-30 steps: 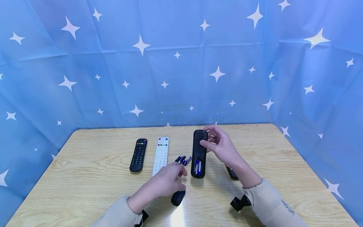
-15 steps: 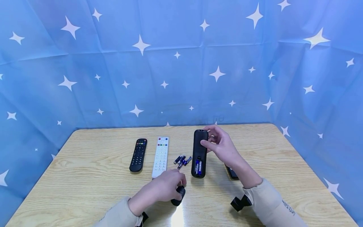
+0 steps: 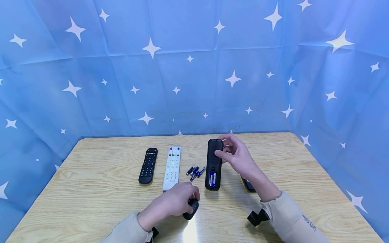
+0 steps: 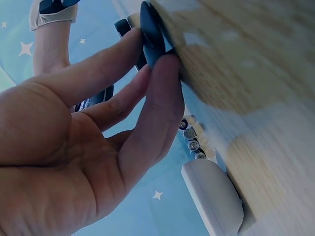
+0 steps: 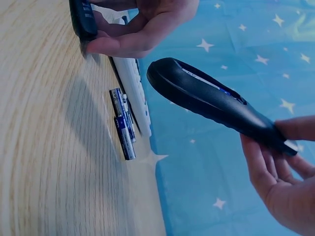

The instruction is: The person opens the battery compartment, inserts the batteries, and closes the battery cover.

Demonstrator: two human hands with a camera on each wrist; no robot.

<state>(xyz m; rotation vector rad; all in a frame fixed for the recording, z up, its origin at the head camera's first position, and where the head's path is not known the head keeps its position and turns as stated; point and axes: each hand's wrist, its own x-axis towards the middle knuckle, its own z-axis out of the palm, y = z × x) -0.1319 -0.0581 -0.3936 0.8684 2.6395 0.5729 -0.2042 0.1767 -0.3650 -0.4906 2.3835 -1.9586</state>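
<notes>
My right hand (image 3: pixel 237 157) holds a black remote control (image 3: pixel 214 162) by its far end, back side up. Its battery compartment is uncovered, and two blue batteries (image 3: pixel 212 179) lie side by side in it. In the right wrist view the remote (image 5: pixel 197 93) is raised off the table. Between the thumb and fingers of my left hand (image 3: pixel 179 199) is a small black battery cover (image 3: pixel 192 208), low over the table. The left wrist view shows this cover (image 4: pixel 152 34) pinched on edge. Several loose blue batteries (image 3: pixel 195 172) lie in a cluster between both hands.
A white remote (image 3: pixel 172 167) lies just beyond my left hand. Further left is another black remote (image 3: pixel 148 165). A dark device (image 3: pixel 250 186) lies partly hidden under my right forearm. A blue star-patterned curtain (image 3: pixel 194 101) borders the wooden table (image 3: pixel 100 189).
My left hand has shifted slightly toward the near edge, and its thumb has moved onto the battery cover. The loose batteries are now uncovered to view. My right hand and its remote have barely moved.
</notes>
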